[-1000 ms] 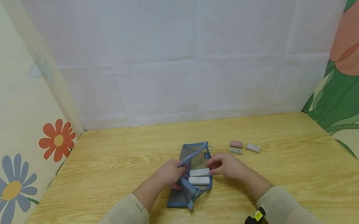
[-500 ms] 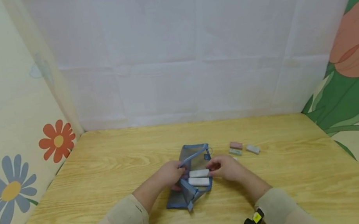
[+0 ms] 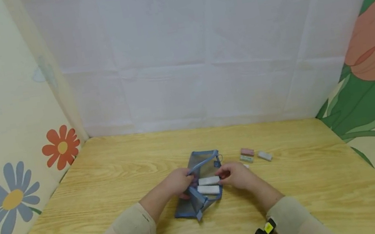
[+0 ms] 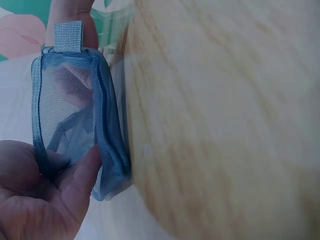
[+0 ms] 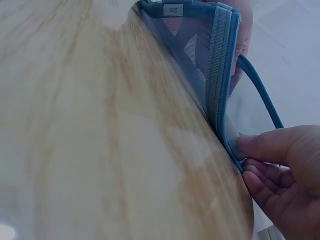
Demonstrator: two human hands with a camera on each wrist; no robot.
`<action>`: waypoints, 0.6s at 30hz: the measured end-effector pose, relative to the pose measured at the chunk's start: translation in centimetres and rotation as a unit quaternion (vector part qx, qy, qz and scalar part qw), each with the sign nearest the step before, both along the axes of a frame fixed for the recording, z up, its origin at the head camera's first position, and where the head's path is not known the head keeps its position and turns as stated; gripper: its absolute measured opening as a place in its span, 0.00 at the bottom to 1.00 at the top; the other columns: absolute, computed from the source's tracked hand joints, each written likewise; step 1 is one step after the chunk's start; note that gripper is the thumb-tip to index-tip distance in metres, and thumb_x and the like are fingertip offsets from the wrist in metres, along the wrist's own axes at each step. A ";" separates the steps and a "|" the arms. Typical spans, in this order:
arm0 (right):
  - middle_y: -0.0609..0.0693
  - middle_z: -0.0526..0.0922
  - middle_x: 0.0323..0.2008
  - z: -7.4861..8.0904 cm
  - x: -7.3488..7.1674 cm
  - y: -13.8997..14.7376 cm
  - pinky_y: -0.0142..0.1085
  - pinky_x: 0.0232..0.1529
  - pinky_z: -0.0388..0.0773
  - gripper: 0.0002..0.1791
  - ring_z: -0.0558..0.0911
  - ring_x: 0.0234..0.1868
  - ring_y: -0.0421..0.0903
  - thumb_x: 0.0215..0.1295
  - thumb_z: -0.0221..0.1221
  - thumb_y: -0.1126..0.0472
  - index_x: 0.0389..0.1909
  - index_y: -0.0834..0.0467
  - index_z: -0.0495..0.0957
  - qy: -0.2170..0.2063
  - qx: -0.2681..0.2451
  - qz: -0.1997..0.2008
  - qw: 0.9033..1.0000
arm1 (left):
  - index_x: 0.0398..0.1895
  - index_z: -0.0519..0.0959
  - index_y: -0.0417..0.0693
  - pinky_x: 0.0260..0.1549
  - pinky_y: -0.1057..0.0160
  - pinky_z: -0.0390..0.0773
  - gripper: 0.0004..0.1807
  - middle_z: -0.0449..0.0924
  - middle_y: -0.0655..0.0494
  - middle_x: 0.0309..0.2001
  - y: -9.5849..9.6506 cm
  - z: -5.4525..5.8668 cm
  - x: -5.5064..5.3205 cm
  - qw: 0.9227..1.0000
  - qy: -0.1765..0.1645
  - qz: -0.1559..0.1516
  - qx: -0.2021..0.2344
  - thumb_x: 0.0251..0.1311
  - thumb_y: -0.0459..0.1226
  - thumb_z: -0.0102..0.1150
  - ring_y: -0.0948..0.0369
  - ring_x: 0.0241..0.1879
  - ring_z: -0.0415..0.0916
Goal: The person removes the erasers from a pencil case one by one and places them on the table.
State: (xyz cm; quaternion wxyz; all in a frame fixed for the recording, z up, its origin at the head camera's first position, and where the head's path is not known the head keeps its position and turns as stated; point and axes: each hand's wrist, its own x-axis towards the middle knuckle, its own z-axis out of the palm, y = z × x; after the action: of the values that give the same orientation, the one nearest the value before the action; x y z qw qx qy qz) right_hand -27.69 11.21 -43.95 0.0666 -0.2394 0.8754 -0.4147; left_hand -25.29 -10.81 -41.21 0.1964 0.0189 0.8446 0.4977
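Note:
A mesh zip pouch (image 3: pixel 210 168) with blue trim lies unzipped on the table, its mouth spread wide. My left hand (image 3: pixel 180 182) grips the near-left side of the opening; the left wrist view shows the thumb and fingers of that hand (image 4: pixel 55 195) pinching the pouch's mesh (image 4: pixel 70 120). Two white rectangular blocks, like erasers, lie side by side in the mouth: a farther block (image 3: pixel 208 181) and a nearer block (image 3: pixel 209 190). My right hand (image 3: pixel 234 175) pinches the right end of the farther one. Up close, its thumb (image 5: pixel 265 145) presses the pale block beside the zipper edge (image 5: pixel 220 100).
Right of the pouch lie a pink block (image 3: pixel 247 151), a greenish block (image 3: pixel 246 159) and a pale grey block (image 3: pixel 264 155). A small white piece (image 3: pixel 246 166) peeks out behind the right hand. A white sheet (image 3: pixel 176 52) hangs along the table's back edge.
The right hand has shifted very slightly, and a small white piece now shows behind it. The pouch, the left hand and the two white blocks have stayed nearly in place.

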 end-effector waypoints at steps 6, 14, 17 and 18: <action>0.46 0.79 0.29 0.1 0.2 -0.2 0.30 0.34 0.77 0.08 0.77 0.32 0.40 0.49 0.66 0.66 0.32 0.58 0.81 -0.001 0.006 -0.012 1.000 | 0.31 0.71 0.38 0.21 0.55 0.82 0.09 0.77 0.50 0.32 0.0 0.0 0.1 1.000 -0.001 0.002 0.003 0.65 0.29 0.39 0.58 0.34 0.76; 0.45 0.79 0.27 0.4 0.1 0.1 0.30 0.33 0.76 0.06 0.76 0.30 0.38 0.50 0.66 0.64 0.31 0.56 0.81 0.001 0.023 -0.026 0.999 | 0.31 0.70 0.38 0.22 0.54 0.81 0.09 0.77 0.50 0.33 0.1 0.0 0.1 1.000 -0.004 0.008 0.007 0.65 0.29 0.39 0.59 0.34 0.75; 0.46 0.80 0.28 0.8 0.3 0.4 0.30 0.33 0.77 0.07 0.77 0.31 0.39 0.51 0.65 0.65 0.32 0.58 0.81 -0.003 0.016 -0.036 0.999 | 0.32 0.70 0.38 0.22 0.53 0.81 0.08 0.76 0.50 0.33 0.2 0.1 0.1 1.000 -0.003 0.009 0.007 0.65 0.29 0.39 0.59 0.35 0.75; 0.47 0.81 0.28 1.0 0.3 0.5 0.31 0.34 0.77 0.07 0.77 0.31 0.40 0.51 0.64 0.66 0.33 0.59 0.81 -0.009 0.008 -0.041 0.999 | 0.32 0.70 0.38 0.22 0.53 0.81 0.08 0.76 0.50 0.33 0.2 0.1 0.2 1.000 -0.002 0.009 0.007 0.65 0.29 0.39 0.58 0.34 0.75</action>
State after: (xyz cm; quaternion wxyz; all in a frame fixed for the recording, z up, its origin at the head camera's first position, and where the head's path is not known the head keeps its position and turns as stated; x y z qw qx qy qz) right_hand -27.42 11.72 -43.00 0.0590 -0.1993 0.8873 -0.4118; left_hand -25.13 -10.61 -41.13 0.1939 0.0115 0.8408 0.5053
